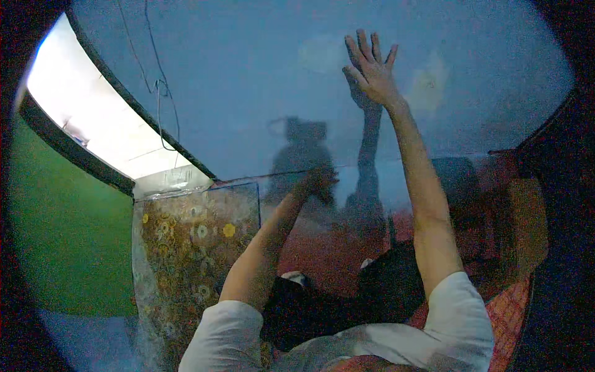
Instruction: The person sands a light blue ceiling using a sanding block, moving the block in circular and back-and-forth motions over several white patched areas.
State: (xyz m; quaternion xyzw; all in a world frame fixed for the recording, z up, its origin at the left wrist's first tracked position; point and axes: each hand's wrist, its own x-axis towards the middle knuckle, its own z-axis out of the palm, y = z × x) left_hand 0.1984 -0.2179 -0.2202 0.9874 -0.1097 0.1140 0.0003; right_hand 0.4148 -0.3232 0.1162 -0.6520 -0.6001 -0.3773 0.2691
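My right hand (373,71) is raised high against a blue wall (248,80), its fingers spread wide and nothing held in it. It appears to touch the wall, and its shadow falls just left of the wrist and forearm. Lower and further left, my left hand (320,185) is in dim light in front of the wall's lower part. Its fingers look stretched apart, with no object visible in them. Whether that hand touches the wall I cannot tell. Pale patches (429,85) mark the wall near my right hand.
A bright doorway (105,99) opens at the left, with thin wires (162,93) hanging beside it. Below lies a brown flower-patterned mat (186,248) next to a green surface (62,229). At the right stand a dark object (457,180) and a brown, box-like thing (527,211).
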